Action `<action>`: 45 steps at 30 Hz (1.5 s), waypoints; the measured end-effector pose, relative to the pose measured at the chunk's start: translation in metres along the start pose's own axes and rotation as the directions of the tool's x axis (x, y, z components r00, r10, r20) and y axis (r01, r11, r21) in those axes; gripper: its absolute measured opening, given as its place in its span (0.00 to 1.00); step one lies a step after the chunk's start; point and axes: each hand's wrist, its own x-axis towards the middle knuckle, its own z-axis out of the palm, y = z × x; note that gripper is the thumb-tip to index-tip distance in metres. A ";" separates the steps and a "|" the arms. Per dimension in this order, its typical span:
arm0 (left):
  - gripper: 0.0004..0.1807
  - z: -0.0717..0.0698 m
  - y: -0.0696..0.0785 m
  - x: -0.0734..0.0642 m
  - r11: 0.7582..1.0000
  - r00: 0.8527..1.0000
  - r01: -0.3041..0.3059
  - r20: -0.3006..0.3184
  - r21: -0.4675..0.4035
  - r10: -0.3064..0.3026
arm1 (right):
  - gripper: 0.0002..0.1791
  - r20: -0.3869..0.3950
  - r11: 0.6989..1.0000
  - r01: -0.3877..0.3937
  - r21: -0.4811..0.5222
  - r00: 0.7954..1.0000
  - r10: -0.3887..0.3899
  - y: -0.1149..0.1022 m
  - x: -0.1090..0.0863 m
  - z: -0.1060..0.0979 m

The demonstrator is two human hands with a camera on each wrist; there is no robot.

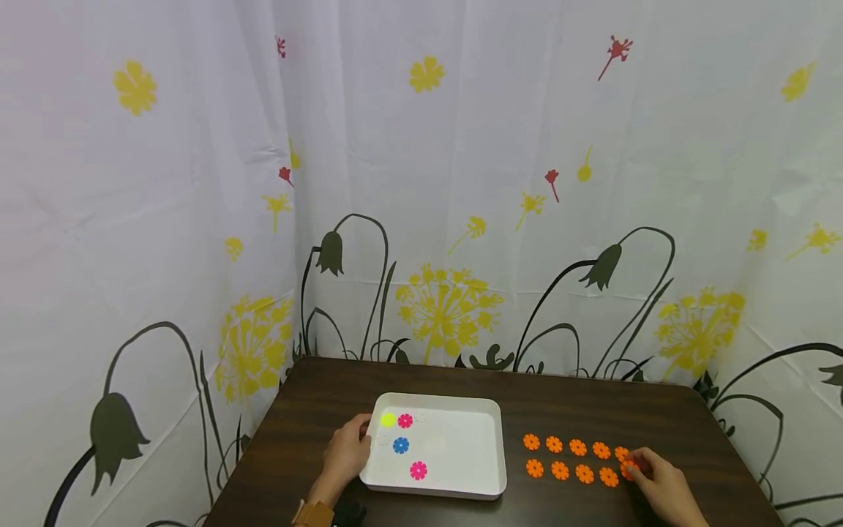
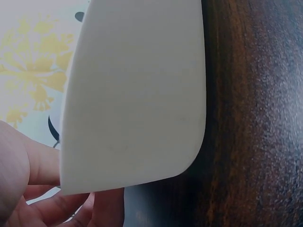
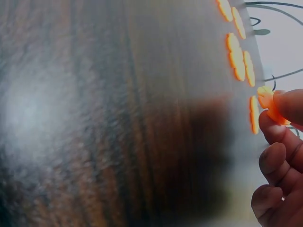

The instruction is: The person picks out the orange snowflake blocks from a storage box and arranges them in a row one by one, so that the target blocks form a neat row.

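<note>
At the left side of a white tray [image 1: 461,446], my left hand [image 1: 347,451] grips the rim. The left wrist view shows the thumb on one side of the tray's wall [image 2: 137,104] and fingers on the other. Inside the tray lie a yellow disc [image 1: 388,420], two pink flower-shaped pieces [image 1: 418,471], a blue one [image 1: 401,445] and faint whitish ones. My right hand [image 1: 665,487] pinches an orange flower-shaped piece [image 3: 267,98] between thumb and index finger, at the right end of two rows of orange flower-shaped pieces [image 1: 584,474].
Everything rests on a dark brown wooden table [image 1: 316,388]. Behind it hangs a white curtain [image 1: 369,132] printed with flowers. A dark object [image 1: 349,514] sits by the left wrist at the bottom edge of the head view.
</note>
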 end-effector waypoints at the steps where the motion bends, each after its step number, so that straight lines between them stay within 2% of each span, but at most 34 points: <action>1: 0.22 0.000 0.000 0.000 1.000 1.000 0.000 -0.001 -0.002 0.000 | 0.20 0.004 1.000 -0.001 -0.006 1.000 0.001 0.001 0.000 0.000; 7: 0.22 0.002 -0.001 -0.001 1.000 1.000 -0.006 -0.007 -0.002 0.006 | 0.22 -0.003 1.000 0.002 -0.010 1.000 -0.002 0.005 -0.004 0.002; 15: 0.22 0.002 0.001 0.000 1.000 1.000 -0.002 -0.016 -0.007 0.002 | 0.18 -0.010 0.999 -0.020 -0.045 1.000 0.019 0.012 -0.006 0.006; 26: 0.23 0.002 0.000 0.001 1.000 1.000 -0.011 -0.009 -0.004 0.010 | 0.17 -0.006 0.997 -0.044 -0.058 0.999 0.043 0.009 -0.008 0.007; 35: 0.22 0.001 0.000 0.000 1.000 1.000 0.000 -0.004 -0.016 0.000 | 0.15 -0.025 0.997 0.004 -0.083 1.000 -0.006 0.012 -0.006 0.007; 45: 0.23 0.001 0.000 -0.001 1.000 1.000 0.006 -0.002 -0.026 -0.006 | 0.11 -0.042 0.997 0.019 -0.081 0.999 -0.022 0.010 -0.007 0.007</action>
